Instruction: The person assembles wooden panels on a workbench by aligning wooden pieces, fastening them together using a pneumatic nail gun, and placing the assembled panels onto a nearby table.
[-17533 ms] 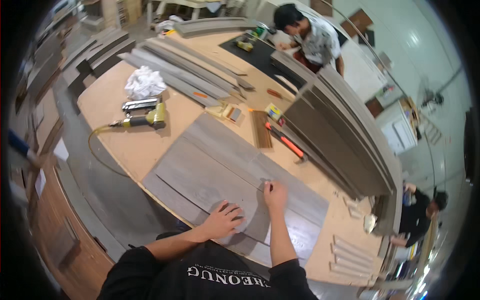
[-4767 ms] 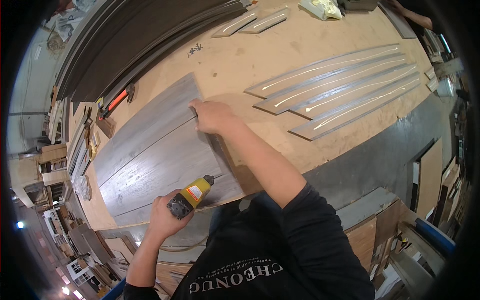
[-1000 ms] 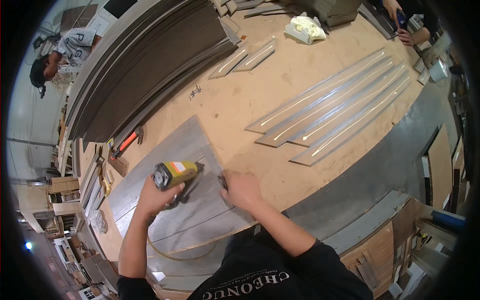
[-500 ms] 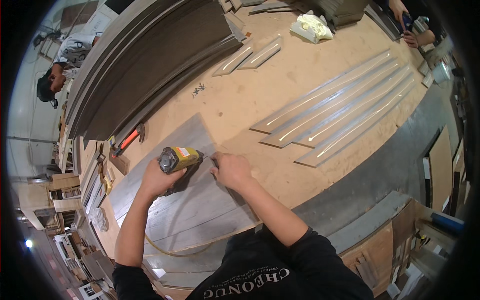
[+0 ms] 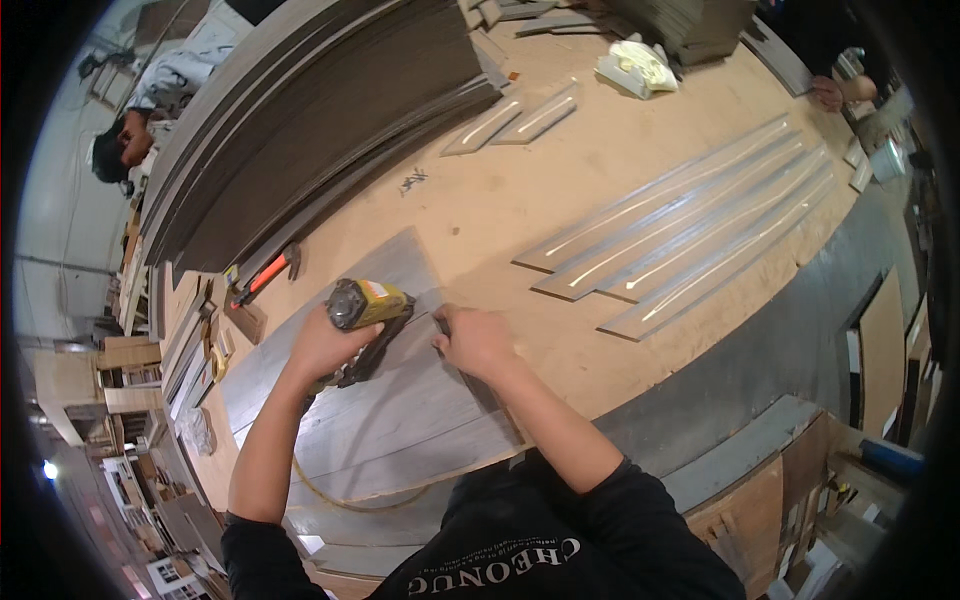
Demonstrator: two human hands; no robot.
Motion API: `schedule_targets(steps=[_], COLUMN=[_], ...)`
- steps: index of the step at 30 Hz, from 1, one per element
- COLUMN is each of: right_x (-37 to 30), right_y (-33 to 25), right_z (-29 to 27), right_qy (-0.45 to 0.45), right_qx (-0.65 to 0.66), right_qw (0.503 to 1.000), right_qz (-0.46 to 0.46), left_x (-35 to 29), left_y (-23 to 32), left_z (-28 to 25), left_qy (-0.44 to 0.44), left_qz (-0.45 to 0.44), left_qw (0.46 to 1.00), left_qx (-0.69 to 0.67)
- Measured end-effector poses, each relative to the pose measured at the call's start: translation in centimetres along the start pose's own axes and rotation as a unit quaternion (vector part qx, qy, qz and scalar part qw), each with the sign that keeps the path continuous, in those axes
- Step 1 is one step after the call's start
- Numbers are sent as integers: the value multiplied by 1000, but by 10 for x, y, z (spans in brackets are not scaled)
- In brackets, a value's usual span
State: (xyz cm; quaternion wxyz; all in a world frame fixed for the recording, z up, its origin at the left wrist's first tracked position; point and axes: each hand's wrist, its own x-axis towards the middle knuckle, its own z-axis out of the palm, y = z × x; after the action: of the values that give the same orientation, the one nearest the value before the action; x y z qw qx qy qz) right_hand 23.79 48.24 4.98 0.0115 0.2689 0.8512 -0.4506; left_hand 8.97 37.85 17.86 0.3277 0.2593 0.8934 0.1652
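Note:
My left hand [image 5: 322, 348] is wrapped round the handle of a yellow and black nail gun [image 5: 372, 303], its nose over the upper part of a grey wood-grain panel [image 5: 345, 445]. The panel is made of several boards side by side. A thin yellowish hose [image 5: 345, 508] curves across the panel's near end. At the panel's right edge, my right hand [image 5: 478, 342] has its thumb and fingers closed on the board edge; the fingertips are partly hidden. To the right lie several grey strips [image 5: 690, 235] with pale glue lines along them.
A tall stack of dark boards [image 5: 330, 130] stands at the upper left, with an orange-handled hammer [image 5: 266, 277] below it. Two short glued strips [image 5: 535, 118] and a crumpled yellow-white cloth [image 5: 640, 68] lie farther back. A co-worker's hand [image 5: 830, 93] shows at the far right.
The view has shifted slightly. My left hand has tilted the nail gun, so more of its black underside shows. My right hand stays at the panel's edge.

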Motion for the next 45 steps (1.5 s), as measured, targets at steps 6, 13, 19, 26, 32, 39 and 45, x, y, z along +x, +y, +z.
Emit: schedule_targets(steps=[6,13,19,26,32,39,45], right_x=[1,31,51,49,46,42,44], right_y=[-5,-46,-59,-65,-65,-72,-69], right_z=[1,46,87,89,93,89,92], right_qy=[5,143,79,103,133,150,166], right_qx=[-49,-133,-123,-108,-146,-167,-166], right_qw=[999,962,968,965,955,948,943], right_qz=[-18,-191,-206,-216,-222,-227,-234], left_x=[-23,-51,-40,-32,-30,-89,-93], left_y=[-27,-107,-132,-141,-164,-266,-280], left_z=[-19,-46,-42,-45,-52,-97,-106], left_qy=[36,35,31,37,11,60,66], left_qz=[6,-65,-59,-41,-51,-135,-132], left_qw=[997,992,992,998,998,980,984], left_qx=[-67,-102,-105,-35,-27,-132,-99])
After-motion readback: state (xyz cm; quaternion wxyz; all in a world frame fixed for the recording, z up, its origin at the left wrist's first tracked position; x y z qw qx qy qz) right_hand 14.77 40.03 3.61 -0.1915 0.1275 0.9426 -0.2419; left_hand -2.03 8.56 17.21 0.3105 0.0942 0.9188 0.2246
